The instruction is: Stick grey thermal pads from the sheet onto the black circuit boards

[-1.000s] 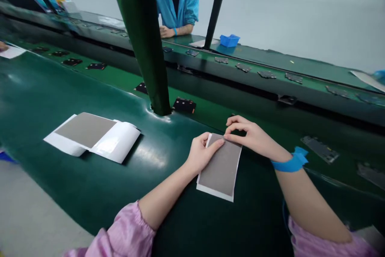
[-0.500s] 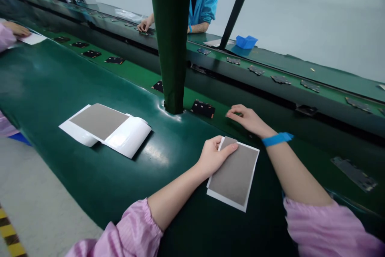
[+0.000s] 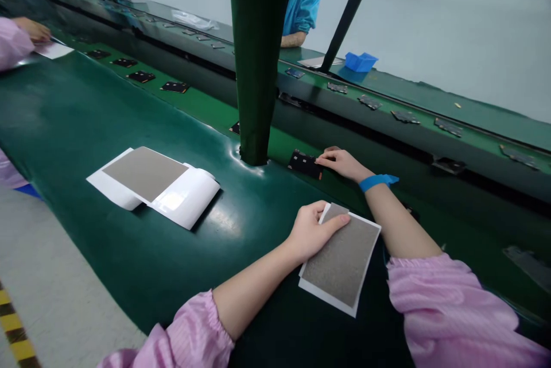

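My left hand (image 3: 312, 231) rests on the near left corner of a grey sheet on white backing (image 3: 342, 259), its thumb on top and fingers curled at the edge, holding it down on the green bench. My right hand (image 3: 342, 162), with a blue wrist strap (image 3: 376, 181), reaches forward to the conveyor and its pinched fingertips touch the right end of a small black part (image 3: 305, 163). Both arms wear pink sleeves.
A second grey sheet with curled white backing (image 3: 150, 181) lies at the left. A green post (image 3: 257, 58) rises ahead. Several black parts (image 3: 141, 76) ride the conveyor. A blue tray (image 3: 360, 61) sits beyond. One person in blue (image 3: 303, 0) stands opposite, another's hand (image 3: 32, 29) at far left.
My right hand left the top of the grey sheet and reached forward to the black part on the conveyor. My left hand stayed on the sheet. The view shifted left.
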`<action>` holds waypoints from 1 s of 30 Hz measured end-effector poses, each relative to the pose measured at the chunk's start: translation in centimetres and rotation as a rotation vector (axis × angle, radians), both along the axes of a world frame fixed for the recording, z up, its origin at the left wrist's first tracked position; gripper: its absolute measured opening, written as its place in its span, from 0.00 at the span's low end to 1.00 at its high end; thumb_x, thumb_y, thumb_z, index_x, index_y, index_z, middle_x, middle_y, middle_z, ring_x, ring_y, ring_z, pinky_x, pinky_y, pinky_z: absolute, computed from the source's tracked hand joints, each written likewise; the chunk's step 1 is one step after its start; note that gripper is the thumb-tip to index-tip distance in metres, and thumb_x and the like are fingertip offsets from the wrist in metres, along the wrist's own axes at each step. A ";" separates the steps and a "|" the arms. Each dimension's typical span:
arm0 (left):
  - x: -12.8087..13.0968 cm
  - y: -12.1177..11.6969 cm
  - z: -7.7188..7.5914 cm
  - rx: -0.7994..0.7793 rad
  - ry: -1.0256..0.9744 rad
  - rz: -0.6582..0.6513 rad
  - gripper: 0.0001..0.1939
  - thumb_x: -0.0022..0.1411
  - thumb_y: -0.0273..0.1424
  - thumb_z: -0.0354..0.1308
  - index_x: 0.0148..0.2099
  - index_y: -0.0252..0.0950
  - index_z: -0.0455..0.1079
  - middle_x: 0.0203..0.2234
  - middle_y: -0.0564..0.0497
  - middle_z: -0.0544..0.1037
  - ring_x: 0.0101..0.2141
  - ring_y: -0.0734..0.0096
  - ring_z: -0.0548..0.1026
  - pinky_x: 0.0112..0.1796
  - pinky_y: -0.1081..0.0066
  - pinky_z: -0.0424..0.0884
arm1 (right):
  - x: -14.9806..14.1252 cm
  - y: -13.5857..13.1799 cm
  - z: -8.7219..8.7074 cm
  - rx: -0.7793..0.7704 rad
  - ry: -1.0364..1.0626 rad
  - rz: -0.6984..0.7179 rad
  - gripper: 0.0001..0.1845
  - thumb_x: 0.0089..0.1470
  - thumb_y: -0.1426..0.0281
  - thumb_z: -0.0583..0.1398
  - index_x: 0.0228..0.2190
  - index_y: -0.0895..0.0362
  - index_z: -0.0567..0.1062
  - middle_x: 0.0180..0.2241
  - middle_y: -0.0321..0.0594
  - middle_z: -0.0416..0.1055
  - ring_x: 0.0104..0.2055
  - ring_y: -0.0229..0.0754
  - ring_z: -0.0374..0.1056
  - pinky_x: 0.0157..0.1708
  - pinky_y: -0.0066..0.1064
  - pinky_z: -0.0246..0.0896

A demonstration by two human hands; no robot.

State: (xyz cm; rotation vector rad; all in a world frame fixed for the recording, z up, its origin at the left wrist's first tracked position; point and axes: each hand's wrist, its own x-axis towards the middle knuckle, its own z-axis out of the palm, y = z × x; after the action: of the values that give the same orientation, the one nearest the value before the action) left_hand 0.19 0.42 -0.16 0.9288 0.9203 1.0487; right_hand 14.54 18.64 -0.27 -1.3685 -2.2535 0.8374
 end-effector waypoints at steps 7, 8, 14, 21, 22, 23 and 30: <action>0.1 -0.1 -0.2 0.023 -0.015 0.019 0.11 0.55 0.36 0.63 0.30 0.33 0.69 0.25 0.53 0.72 0.27 0.73 0.71 0.28 0.75 0.65 | 0.6 -1.1 -1.1 0.091 0.044 -0.181 0.25 0.40 0.48 0.63 0.31 0.56 0.74 0.34 0.44 0.68 0.37 0.47 0.63 0.41 0.41 0.62; 0.1 -0.1 -0.2 0.024 -0.021 0.030 0.11 0.54 0.36 0.63 0.30 0.33 0.69 0.24 0.53 0.72 0.26 0.73 0.71 0.28 0.75 0.64 | 0.7 -1.5 -0.9 0.098 0.058 -0.209 0.27 0.41 0.47 0.63 0.34 0.56 0.73 0.35 0.44 0.68 0.37 0.47 0.64 0.41 0.41 0.63; 0.0 -0.2 0.0 0.023 -0.066 0.082 0.13 0.54 0.39 0.63 0.31 0.33 0.69 0.26 0.52 0.73 0.27 0.73 0.70 0.27 0.75 0.64 | 2.0 -7.7 4.1 -0.016 0.093 -0.107 0.28 0.51 0.42 0.54 0.29 0.55 0.73 0.34 0.45 0.72 0.37 0.48 0.67 0.38 0.39 0.65; 0.1 0.1 -0.3 0.048 -0.046 0.111 0.12 0.54 0.38 0.63 0.31 0.33 0.68 0.24 0.54 0.71 0.25 0.75 0.68 0.27 0.75 0.62 | 2.0 -12.9 7.2 -0.093 -0.027 0.022 0.23 0.49 0.46 0.59 0.26 0.53 0.75 0.41 0.45 0.67 0.36 0.46 0.67 0.33 0.37 0.65; 0.1 0.1 -0.3 0.052 -0.044 0.104 0.12 0.54 0.38 0.63 0.31 0.33 0.68 0.24 0.54 0.71 0.26 0.75 0.68 0.27 0.75 0.62 | 1.9 -13.0 7.2 -0.095 -0.042 0.022 0.23 0.50 0.46 0.58 0.26 0.53 0.75 0.43 0.45 0.66 0.37 0.46 0.67 0.33 0.37 0.66; 0.1 0.1 -0.3 0.056 -0.042 0.097 0.12 0.54 0.38 0.63 0.31 0.33 0.68 0.24 0.54 0.71 0.26 0.75 0.68 0.27 0.75 0.62 | 1.9 -13.1 7.2 -0.095 -0.056 0.022 0.22 0.50 0.46 0.58 0.25 0.52 0.75 0.44 0.46 0.65 0.38 0.46 0.67 0.33 0.36 0.66; 0.1 0.1 -0.1 0.026 -0.082 0.076 0.14 0.51 0.39 0.65 0.30 0.33 0.68 0.23 0.54 0.71 0.24 0.75 0.67 0.27 0.75 0.61 | 2.2 -13.2 7.2 -0.002 -0.080 0.091 0.23 0.54 0.47 0.55 0.25 0.52 0.74 0.45 0.45 0.63 0.45 0.50 0.65 0.40 0.38 0.65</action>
State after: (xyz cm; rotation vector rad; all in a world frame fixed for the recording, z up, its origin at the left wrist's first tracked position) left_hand 0.26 0.52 -0.27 0.8718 0.8809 1.1573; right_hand 16.79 5.48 6.93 -1.3313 -2.3922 0.8278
